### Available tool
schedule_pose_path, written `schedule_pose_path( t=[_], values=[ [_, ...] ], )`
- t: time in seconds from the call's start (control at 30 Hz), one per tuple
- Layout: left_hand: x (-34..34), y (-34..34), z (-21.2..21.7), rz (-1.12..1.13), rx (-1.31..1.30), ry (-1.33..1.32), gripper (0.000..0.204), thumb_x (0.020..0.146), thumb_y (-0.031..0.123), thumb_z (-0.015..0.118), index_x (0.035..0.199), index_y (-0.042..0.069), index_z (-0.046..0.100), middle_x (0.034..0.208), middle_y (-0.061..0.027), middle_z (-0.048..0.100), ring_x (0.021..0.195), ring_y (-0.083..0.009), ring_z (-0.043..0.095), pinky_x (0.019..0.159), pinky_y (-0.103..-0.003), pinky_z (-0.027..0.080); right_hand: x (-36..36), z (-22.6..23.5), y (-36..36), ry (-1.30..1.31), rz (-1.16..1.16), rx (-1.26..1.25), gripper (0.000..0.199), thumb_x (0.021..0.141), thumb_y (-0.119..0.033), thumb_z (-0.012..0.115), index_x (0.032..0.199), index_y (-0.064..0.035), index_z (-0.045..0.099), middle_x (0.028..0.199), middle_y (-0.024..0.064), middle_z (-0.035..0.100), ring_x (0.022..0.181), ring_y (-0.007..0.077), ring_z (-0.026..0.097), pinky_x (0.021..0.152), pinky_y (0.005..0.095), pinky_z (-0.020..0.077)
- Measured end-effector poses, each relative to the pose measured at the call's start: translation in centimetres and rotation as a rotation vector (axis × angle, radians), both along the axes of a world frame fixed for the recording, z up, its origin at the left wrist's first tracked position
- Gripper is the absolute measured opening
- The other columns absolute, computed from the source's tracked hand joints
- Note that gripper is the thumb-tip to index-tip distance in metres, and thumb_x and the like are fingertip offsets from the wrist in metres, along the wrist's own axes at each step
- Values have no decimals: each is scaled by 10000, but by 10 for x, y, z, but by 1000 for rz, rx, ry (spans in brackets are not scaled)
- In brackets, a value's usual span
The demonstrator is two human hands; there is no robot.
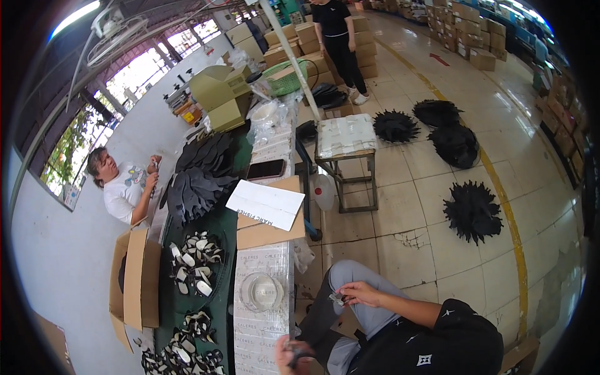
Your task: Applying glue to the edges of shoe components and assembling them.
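While right grip (364, 294) holds one piece (337, 299), four black bundles (473, 212) on floor (400, 206)

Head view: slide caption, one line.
Beside a white-covered worktable, the right hand holds a grey piece, the left hand a blurred dark object; black-and-white pieces lie heaped beyond.

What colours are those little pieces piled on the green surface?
The little pieces are black and whitish, best in the head view.
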State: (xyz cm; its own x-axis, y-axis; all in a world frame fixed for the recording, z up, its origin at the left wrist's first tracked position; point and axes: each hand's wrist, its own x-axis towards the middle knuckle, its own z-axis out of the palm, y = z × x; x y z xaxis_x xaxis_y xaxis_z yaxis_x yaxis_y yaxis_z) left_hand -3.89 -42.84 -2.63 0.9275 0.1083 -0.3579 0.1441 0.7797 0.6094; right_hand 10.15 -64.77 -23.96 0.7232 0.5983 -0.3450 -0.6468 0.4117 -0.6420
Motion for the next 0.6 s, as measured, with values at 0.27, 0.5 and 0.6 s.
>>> schedule_pose_path(
  t=[0.27, 0.5, 0.6],
  values=[
    [2, -29, -8, -728, 385, -321, 547, 761, 205, 780, 1233, 47, 552, 774, 42, 541, 616, -39, 416, 553, -202, 312, -1, 1, 0, 6, 0, -15, 295, 971, -169, 536, 1210, 0, 567, 1083, 82, 615, 908, 181, 627, 829, 364, 555],
    [26, 5, 7, -1155, 539, -609, 357, 811, 201, 766, 1062, -11, 627, 723, -64, 640, 609, -105, 583, 541, -252, 457, 0, -2, -2, -3, 11, -10, 312, 971, -178, 535, 1224, 5, 547, 1054, 99, 622, 922, 185, 628, 825, 371, 555],
    [16, 18, -4, -1094, 504, -545, 401, 837, 269, 738, 1086, -30, 641, 729, -70, 642, 616, -113, 586, 544, -257, 453, 2, -4, 3, -10, -1, 21, 304, 971, -175, 536, 1216, 3, 553, 1056, 102, 624, 927, 188, 631, 823, 373, 557]
  ],
)
